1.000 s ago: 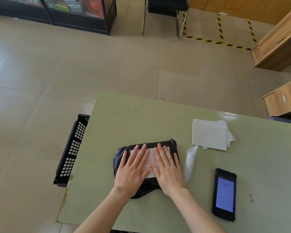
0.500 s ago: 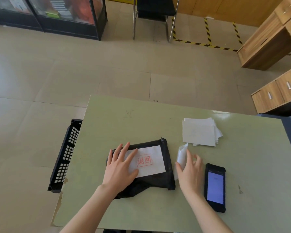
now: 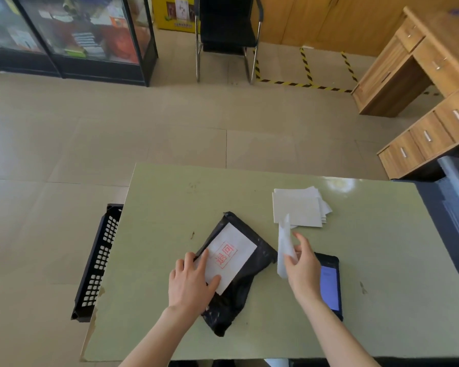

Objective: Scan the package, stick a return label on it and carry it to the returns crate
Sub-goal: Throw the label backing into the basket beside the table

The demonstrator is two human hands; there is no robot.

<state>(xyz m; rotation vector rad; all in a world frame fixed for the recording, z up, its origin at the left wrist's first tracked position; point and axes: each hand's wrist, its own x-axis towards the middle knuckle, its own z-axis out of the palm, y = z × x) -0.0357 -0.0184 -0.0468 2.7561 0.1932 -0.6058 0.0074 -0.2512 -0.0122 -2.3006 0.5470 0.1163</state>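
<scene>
A black plastic package (image 3: 245,284) lies turned at an angle on the green table (image 3: 170,207). A white return label (image 3: 231,256) with a red stamp is stuck on its top. My left hand (image 3: 190,280) grips the package's left edge, thumb on the label. My right hand (image 3: 302,268) holds up a strip of white backing paper (image 3: 284,247) just right of the package. A phone (image 3: 329,284) with a lit screen lies under my right hand. The black returns crate (image 3: 98,260) stands on the floor at the table's left edge.
A stack of white labels (image 3: 298,207) lies on the table behind the package. Wooden drawer units (image 3: 421,133) stand at the right, a black chair (image 3: 225,35) and glass cabinets (image 3: 72,35) at the back. A dark grey object (image 3: 456,207) borders the table's right edge.
Both hands left the label after pressing it flat. My right hand picked up the backing paper and raised it. My left hand took the package's edge and turned the package clockwise.
</scene>
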